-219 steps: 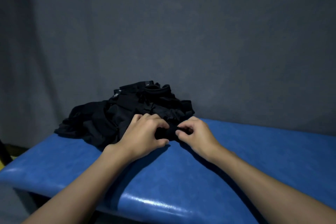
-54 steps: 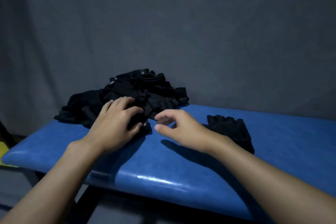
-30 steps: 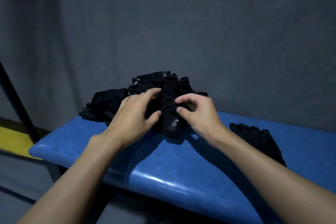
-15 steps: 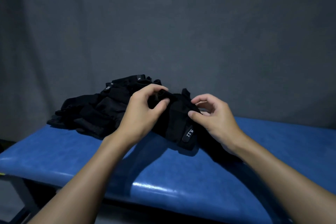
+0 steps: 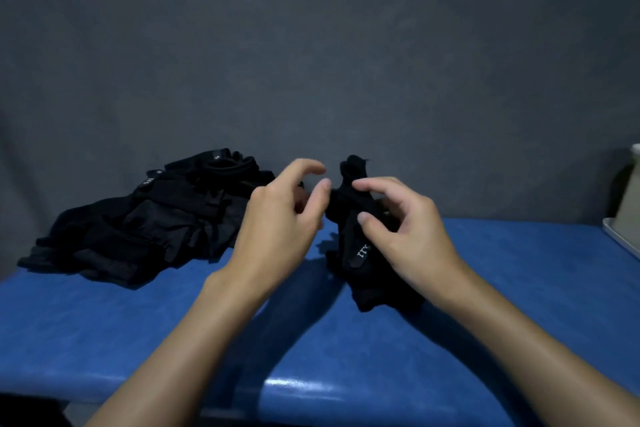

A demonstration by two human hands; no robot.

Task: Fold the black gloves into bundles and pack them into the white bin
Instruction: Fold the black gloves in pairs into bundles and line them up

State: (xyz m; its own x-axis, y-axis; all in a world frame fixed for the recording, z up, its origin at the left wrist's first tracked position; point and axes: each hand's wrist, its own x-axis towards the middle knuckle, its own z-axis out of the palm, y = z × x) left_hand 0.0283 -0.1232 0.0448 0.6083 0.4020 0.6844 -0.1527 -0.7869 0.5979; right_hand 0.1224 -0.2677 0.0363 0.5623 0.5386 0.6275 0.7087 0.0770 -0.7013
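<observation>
A heap of black gloves [image 5: 149, 215] lies on the left of the blue padded bench [image 5: 138, 329]. My right hand [image 5: 405, 236] pinches one black glove [image 5: 353, 215] with a white logo, held upright just above the bench. Under it another black glove [image 5: 384, 295] rests flat on the padding. My left hand [image 5: 280, 229] hovers just left of the held glove with fingers spread and nothing in them. A sliver of the white bin [image 5: 628, 215] shows at the far right edge.
A dark grey wall [image 5: 311, 62] rises right behind the bench. The bench's front edge [image 5: 311, 392] runs across the bottom of the view, with my forearms crossing it.
My left hand has let go of the glove and opened. My right hand has carried the glove rightward, away from the heap, over the glove lying flat. The bin's edge has come into view.
</observation>
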